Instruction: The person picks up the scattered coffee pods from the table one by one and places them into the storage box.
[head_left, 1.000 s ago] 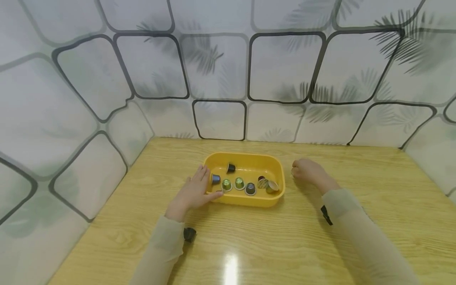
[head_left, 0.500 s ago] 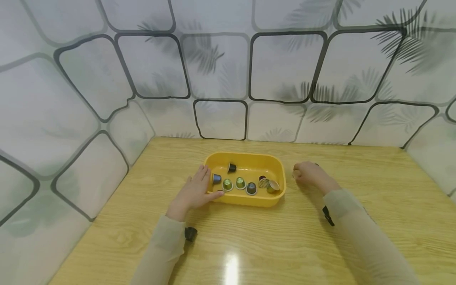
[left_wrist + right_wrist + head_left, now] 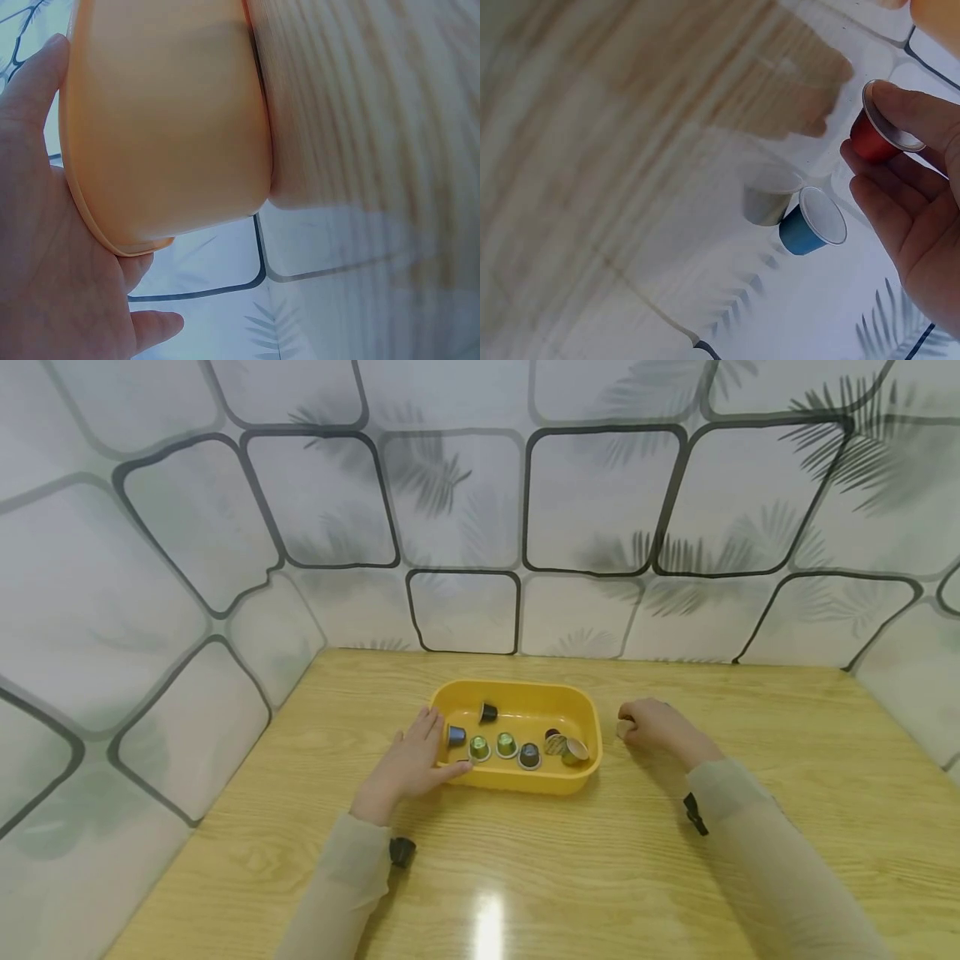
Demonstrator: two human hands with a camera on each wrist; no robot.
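Observation:
My right hand (image 3: 660, 728) pinches a red coffee capsule (image 3: 871, 141) between thumb and fingers, just right of the yellow tray (image 3: 517, 783). Its silvery lid faces the thumb in the right wrist view. Close by the fingers, a blue coffee capsule (image 3: 804, 229) is on the glossy table, mostly hidden behind the hand in the head view. My left hand (image 3: 405, 764) rests on the tray's left end, fingers straight along the rim and thumb over the front corner. Inside the tray lie several capsules, among them a black one (image 3: 488, 712), a blue one (image 3: 455, 736) and a green one (image 3: 506, 744).
The wooden table (image 3: 480, 860) reaches a patterned wall (image 3: 465, 610) at the back and another on the left. A black wrist device (image 3: 402, 852) sits at the left cuff, with another (image 3: 695, 815) at the right cuff.
My right hand has shifted slightly to the right and turned, so more of the pinched capsule's pale lid shows. The left hand and the tray stay in place.

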